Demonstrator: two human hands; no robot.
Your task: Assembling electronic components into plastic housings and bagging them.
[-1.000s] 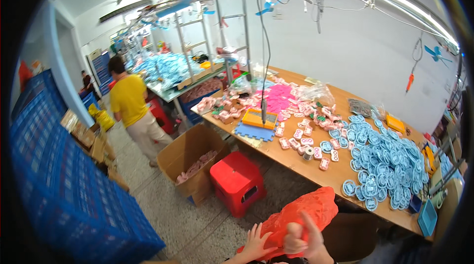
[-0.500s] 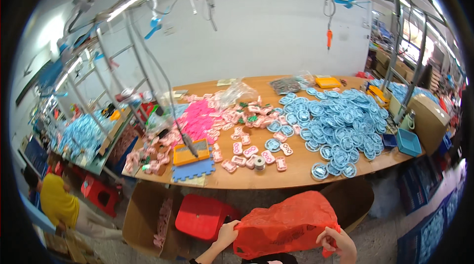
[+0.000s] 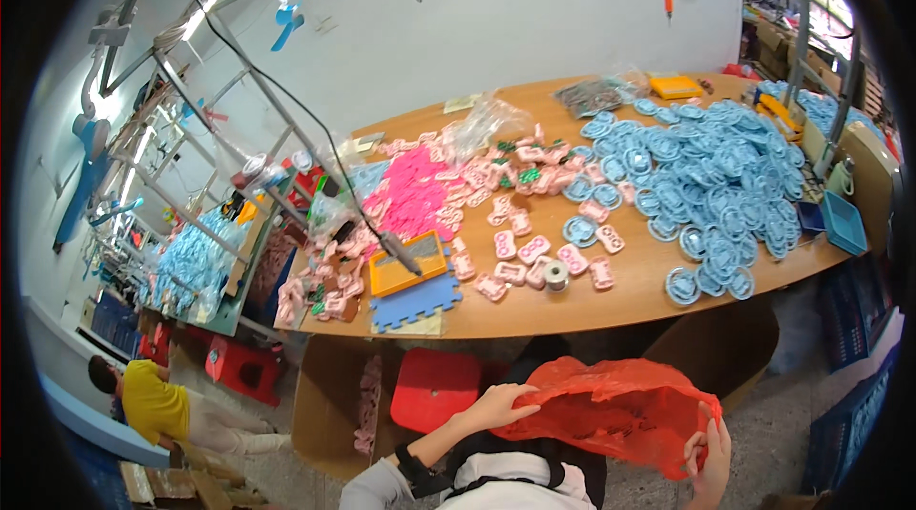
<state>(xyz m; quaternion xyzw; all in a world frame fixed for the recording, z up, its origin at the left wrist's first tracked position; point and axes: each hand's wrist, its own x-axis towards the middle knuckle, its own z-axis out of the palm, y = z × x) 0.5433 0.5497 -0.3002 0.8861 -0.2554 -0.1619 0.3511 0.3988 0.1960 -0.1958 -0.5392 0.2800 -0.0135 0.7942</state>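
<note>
A thin red plastic bag stretches between my two hands in front of the table's near edge, its mouth partly spread and facing me. My left hand pinches the bag's left edge. At the bag's right end, my right hand grips the rim, with the plastic bunched near its fingers. Beyond the bag, pink plastic casings and a small spool rest along the table's front. To their right is a large heap of light blue round plastic parts.
The wooden table holds bright pink pieces, a yellow tray and a blue foam mat. Under it stand a red stool and cardboard boxes. A person in yellow is at far left. An orange electric screwdriver hangs above.
My view has turned, so the table appears shifted right and up. The red bag has moved right in the picture; its mouth now gapes toward me. Both hands keep hold of it.
</note>
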